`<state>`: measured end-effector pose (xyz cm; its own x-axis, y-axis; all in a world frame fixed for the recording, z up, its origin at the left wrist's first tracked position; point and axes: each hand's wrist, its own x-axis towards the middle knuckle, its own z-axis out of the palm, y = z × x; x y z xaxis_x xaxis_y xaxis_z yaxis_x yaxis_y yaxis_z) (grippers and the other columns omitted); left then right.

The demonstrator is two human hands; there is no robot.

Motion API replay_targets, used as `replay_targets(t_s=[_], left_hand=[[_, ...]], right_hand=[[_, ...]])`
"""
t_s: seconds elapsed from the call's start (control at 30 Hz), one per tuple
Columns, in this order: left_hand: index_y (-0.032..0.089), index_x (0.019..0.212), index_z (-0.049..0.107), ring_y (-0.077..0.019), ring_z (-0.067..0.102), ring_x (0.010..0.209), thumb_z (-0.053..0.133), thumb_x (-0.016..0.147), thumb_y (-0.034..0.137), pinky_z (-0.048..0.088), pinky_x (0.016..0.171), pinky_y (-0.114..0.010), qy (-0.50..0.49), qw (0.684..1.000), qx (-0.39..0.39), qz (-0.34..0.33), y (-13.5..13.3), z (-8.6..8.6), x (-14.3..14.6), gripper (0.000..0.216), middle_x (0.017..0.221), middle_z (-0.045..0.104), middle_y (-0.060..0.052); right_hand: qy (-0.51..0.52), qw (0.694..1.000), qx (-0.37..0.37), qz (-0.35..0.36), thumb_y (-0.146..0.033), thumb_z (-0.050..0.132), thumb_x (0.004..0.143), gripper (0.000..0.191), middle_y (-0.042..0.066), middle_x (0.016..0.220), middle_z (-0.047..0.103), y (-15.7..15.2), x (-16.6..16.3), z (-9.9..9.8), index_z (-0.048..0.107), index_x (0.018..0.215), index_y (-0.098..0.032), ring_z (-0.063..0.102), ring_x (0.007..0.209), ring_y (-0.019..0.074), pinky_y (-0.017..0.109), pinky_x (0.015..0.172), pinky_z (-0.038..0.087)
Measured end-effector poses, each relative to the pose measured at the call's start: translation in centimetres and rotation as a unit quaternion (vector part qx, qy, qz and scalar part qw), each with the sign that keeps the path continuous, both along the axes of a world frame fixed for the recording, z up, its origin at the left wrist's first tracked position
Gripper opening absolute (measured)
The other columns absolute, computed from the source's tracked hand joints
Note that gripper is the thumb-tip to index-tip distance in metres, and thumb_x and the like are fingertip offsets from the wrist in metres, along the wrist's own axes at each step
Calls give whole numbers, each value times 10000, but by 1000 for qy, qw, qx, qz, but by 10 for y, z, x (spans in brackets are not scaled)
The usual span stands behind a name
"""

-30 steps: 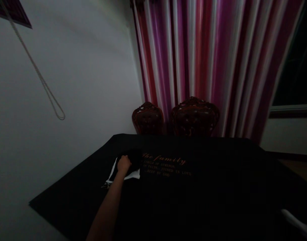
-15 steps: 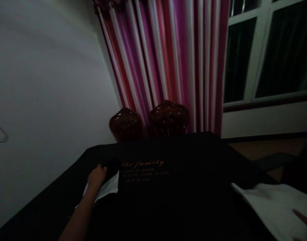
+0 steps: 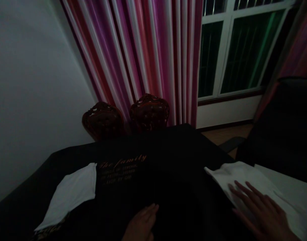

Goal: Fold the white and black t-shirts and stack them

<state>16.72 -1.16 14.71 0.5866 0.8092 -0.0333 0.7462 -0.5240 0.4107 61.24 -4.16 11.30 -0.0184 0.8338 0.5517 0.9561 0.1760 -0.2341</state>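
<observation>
- On my feed, the left hand [image 3: 142, 221] has come off the left white cloth [image 3: 72, 188], where it was half a second ago, and now sits at the bottom middle, well apart from it.
- That leaves the left cloth whole in my view, as far as I can judge no longer being worked: it lies on the dark surface [image 3: 168, 152], just left of the gold lettering [image 3: 122, 162], one edge a little bent.
- My view has also swung right, so more of the right white cloth [image 3: 240, 172] shows, with the right hand [image 3: 265, 211] over it; I take the handling to have shifted to this side.
- I read the left hand as released: fingers together, pointing up and right, nothing visible in them. Its underside is too dark for me to check.
- The right hand is unclenched, fingers slightly spread and reaching up and left across the cloth. I see no pinch; how firmly it presses, I cannot tell.
- Beyond that cloth I make out a pale flat piece [image 3: 291, 182], its nature unclear to me.
</observation>
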Motion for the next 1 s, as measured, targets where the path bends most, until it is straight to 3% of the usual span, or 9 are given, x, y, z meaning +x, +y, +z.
replay_targets(t_s=[0.2, 0.3, 0.37, 0.47, 0.53, 0.63, 0.8, 0.9, 1.0], left_hand=[[213, 1212, 603, -281, 446, 1318, 470, 772, 101, 295, 1147, -502, 27, 1000, -8, 8, -19, 23, 30, 473, 1421, 502, -75], [247, 1102, 638, -339, 530, 1187, 586, 810, 314, 419, 1017, -515, -39, 999, -27, 21, -42, 0, 72, 304, 1293, 594, -107], [235, 1098, 640, -415, 518, 1153, 689, 726, 438, 426, 961, -574, -61, 996, -33, 57, -54, -26, 96, 427, 1247, 597, -160], [190, 1115, 642, -461, 460, 1193, 731, 670, 396, 408, 966, -595, -57, 991, -29, 117, -62, -50, 113, 498, 1280, 553, -202], [197, 1103, 647, -394, 490, 1189, 646, 742, 298, 432, 980, -522, -67, 993, -37, 94, -62, -47, 110, 375, 1275, 566, -163], [203, 1097, 632, -269, 597, 1078, 422, 882, 234, 485, 938, -414, -120, 987, -42, 95, -61, -27, 96, 302, 1156, 646, -110], [173, 1039, 607, -217, 679, 914, 295, 972, 387, 542, 779, -320, -215, 918, 73, 325, -49, 21, 48, 384, 983, 706, -103], [164, 997, 590, -200, 679, 821, 323, 965, 363, 528, 706, -290, -203, 864, 258, 383, -40, 78, 5, 334, 888, 699, -80], [162, 987, 587, -175, 643, 756, 348, 938, 245, 488, 682, -272, -118, 814, 438, 363, -36, 152, -33, 258, 836, 660, -45]], right_hand=[[-57, 990, -127, 38, -446, 545, 868, 276, 15, 1396, 491, -27, -93, 7, 705, 1066, -339, 312, 1360, 313, 524, 1046, 340], [-25, 989, -146, 28, -372, 512, 875, 286, 32, 1399, 482, -33, -119, 0, 691, 1082, -292, 296, 1364, 307, 502, 1028, 368], [5, 988, -153, 10, -331, 485, 866, 310, 54, 1382, 491, -36, -128, -6, 674, 1102, -266, 341, 1331, 307, 490, 997, 402], [42, 985, -169, -11, -303, 500, 819, 327, 82, 1356, 496, -40, -138, -10, 656, 1099, -243, 416, 1257, 319, 484, 959, 433], [54, 981, -188, -20, -313, 527, 790, 357, 103, 1324, 512, -42, -145, -12, 641, 1117, -225, 460, 1199, 337, 494, 933, 447], [70, 974, -211, -30, -340, 536, 775, 445, 153, 1314, 516, -44, -160, -16, 609, 1178, -166, 466, 1188, 380, 543, 942, 427], [198, 955, -217, 38, -333, 415, 817, 420, 163, 1199, 600, -27, -163, 0, 566, 1160, -144, 560, 1121, 293, 419, 947, 462], [242, 954, -168, 60, -340, 399, 821, 272, 110, 981, 652, -10, -141, 59, 538, 1004, -195, 630, 882, 243, 342, 748, 520], [216, 966, -68, 121, -340, 435, 836, 134, 48, 787, 609, -1, -110, 152, 489, 898, -234, 592, 666, 200, 295, 571, 473]])
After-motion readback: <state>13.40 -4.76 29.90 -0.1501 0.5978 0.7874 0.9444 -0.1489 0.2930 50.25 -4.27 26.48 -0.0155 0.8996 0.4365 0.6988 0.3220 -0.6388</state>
